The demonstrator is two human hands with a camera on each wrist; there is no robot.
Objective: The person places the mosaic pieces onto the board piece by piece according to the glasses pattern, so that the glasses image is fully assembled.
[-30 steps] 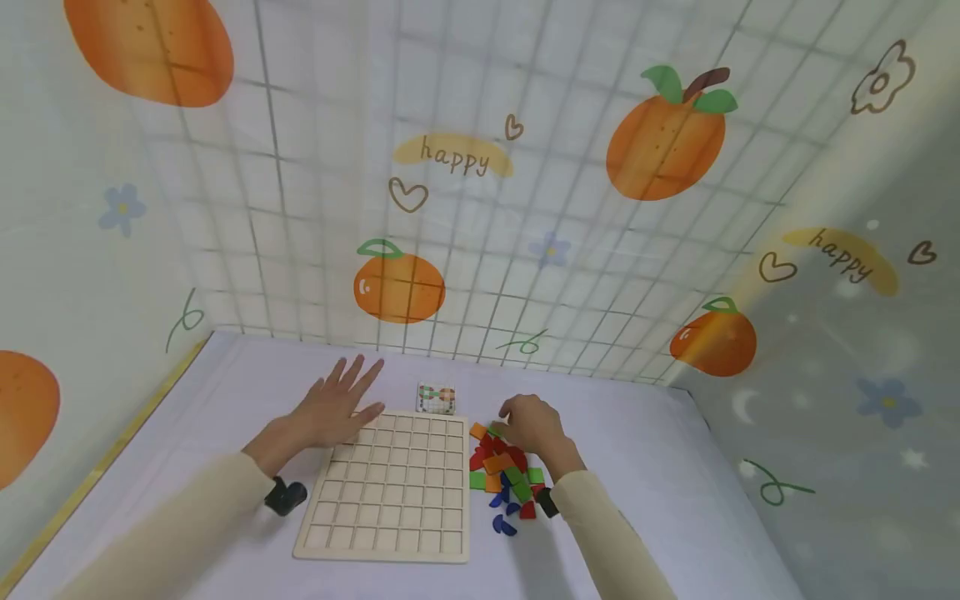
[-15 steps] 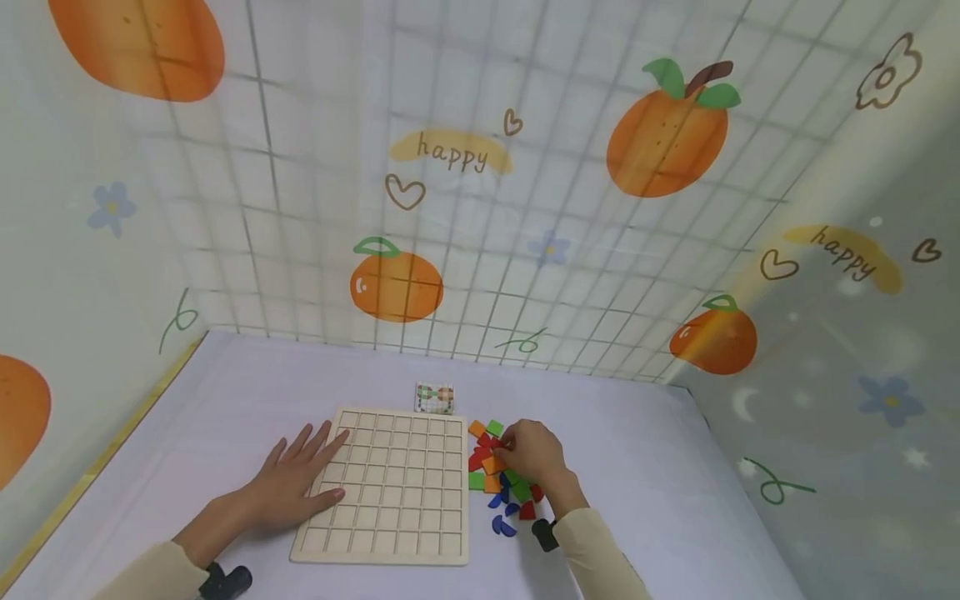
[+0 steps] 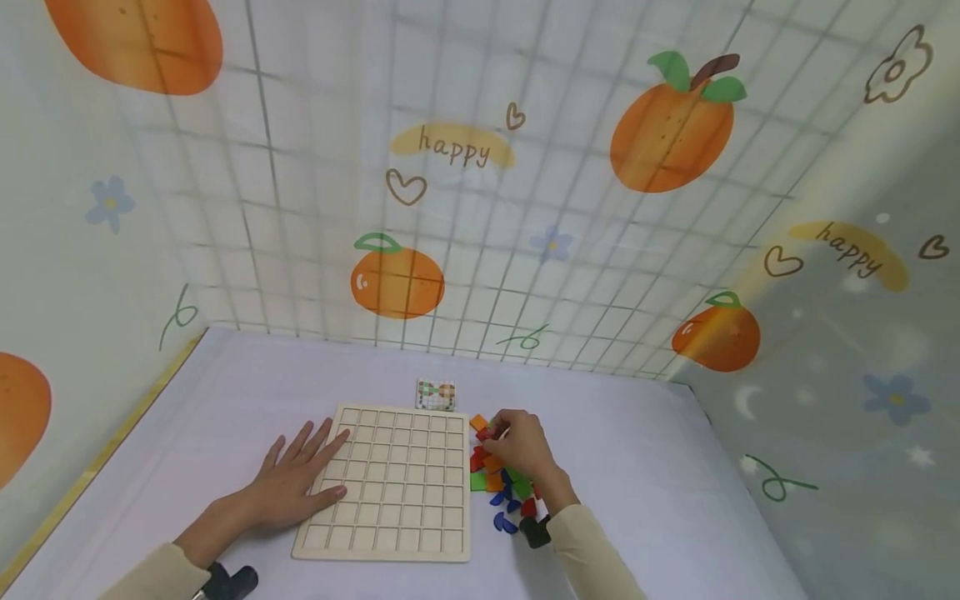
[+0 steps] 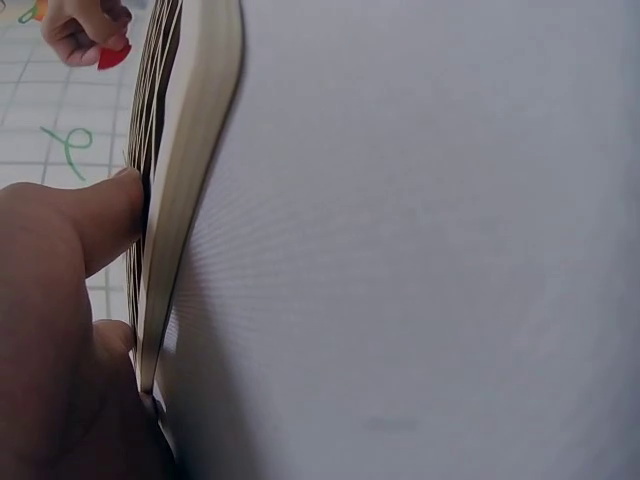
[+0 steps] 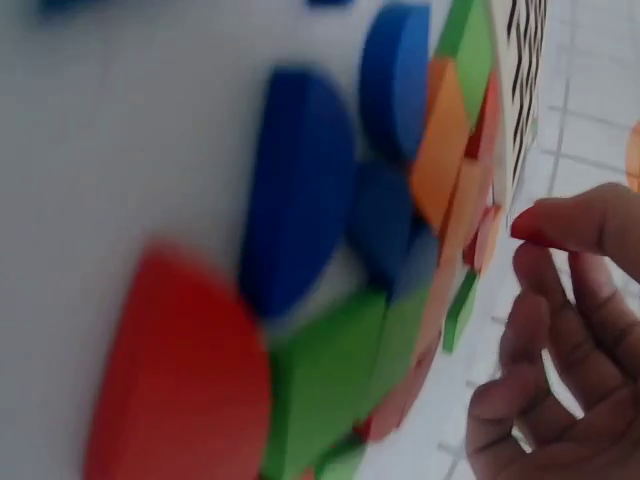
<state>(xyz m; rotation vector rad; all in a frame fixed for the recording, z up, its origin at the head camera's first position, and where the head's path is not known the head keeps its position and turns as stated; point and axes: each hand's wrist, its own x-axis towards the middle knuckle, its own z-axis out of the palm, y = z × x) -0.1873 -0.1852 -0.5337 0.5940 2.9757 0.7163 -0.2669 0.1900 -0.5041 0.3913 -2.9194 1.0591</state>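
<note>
A pale wooden grid board [image 3: 401, 483] lies on the table. My left hand [image 3: 288, 483] rests on its left edge with the fingers spread, and the thumb [image 4: 105, 210] touches the board's rim in the left wrist view. My right hand [image 3: 521, 442] is over the pile of coloured pieces to the right of the board. Between thumb and fingertips it pinches a small red piece with a curved edge [image 4: 114, 55], mostly covered by the fingers in the right wrist view. Beneath it lie blue half-rounds [image 5: 300, 190], green pieces [image 5: 325, 380] and orange pieces [image 3: 493, 482].
A small printed pattern card [image 3: 436, 394] lies just behind the board. White cloth covers the table [image 3: 637, 483]. A curtain with oranges and grid lines [image 3: 465, 275] rises at the back, and a yellow strip [image 3: 112, 450] runs along the left table edge.
My left hand has come back toward me, from the board's far left corner to its left edge. My right hand dipped into the pile and now lifts slightly with the red piece.
</note>
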